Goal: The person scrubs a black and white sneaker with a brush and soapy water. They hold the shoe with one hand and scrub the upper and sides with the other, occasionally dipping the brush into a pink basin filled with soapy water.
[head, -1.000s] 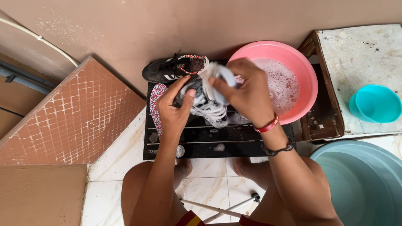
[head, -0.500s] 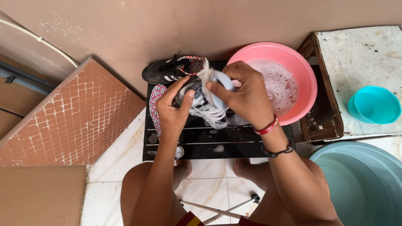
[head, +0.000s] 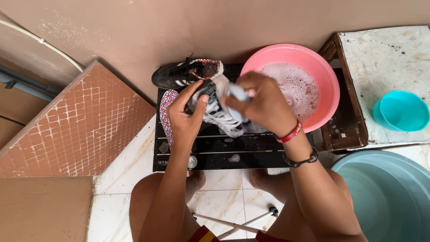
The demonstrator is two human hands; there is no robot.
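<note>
My left hand (head: 184, 117) grips a soapy black and white sneaker (head: 219, 117), holding it over a black slatted crate (head: 224, 150). My right hand (head: 264, 105) is closed on a small pale brush (head: 236, 93) pressed against the sneaker's upper side. A second black sneaker (head: 179, 74) with a patterned red and white lining lies on the crate's far edge against the wall. A patterned insole (head: 166, 107) lies at the crate's left side, just left of my left hand.
A pink basin (head: 327, 85) of foamy water sits right of the shoes. A teal bowl (head: 402, 111) rests on a worn stone-topped stand (head: 385, 54). A large grey-blue tub (head: 389, 197) stands at lower right. A red tiled slab (head: 76, 125) leans at left.
My right hand with the brush has slid a little down and left across the sneaker. My left hand keeps its hold in the same place.
</note>
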